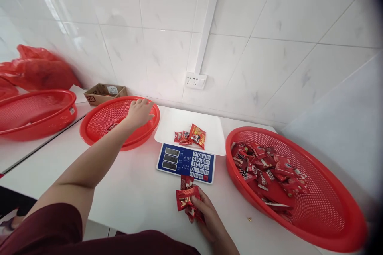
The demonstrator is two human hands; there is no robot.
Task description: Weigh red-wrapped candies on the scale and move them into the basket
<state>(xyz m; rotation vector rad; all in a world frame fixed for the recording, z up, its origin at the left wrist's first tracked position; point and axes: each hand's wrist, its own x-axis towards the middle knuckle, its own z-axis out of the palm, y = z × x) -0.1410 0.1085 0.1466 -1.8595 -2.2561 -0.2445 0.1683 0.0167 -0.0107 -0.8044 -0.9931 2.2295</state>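
My left hand hangs over the rim of a red mesh basket, fingers spread and nothing seen in them. A red packet lies inside that basket, partly behind my forearm. Several small red snack packets are gripped in my right hand, just in front of the scale's keypad. The electronic scale has a blue panel and a white pan. On the pan rest an orange-red snack packet and smaller red packets beside it.
At right, a large red basket holds many red packets. Another red basket stands far left, before red plastic bags. A cardboard box sits near the tiled wall, which carries a socket. A tiny scrap lies on the table.
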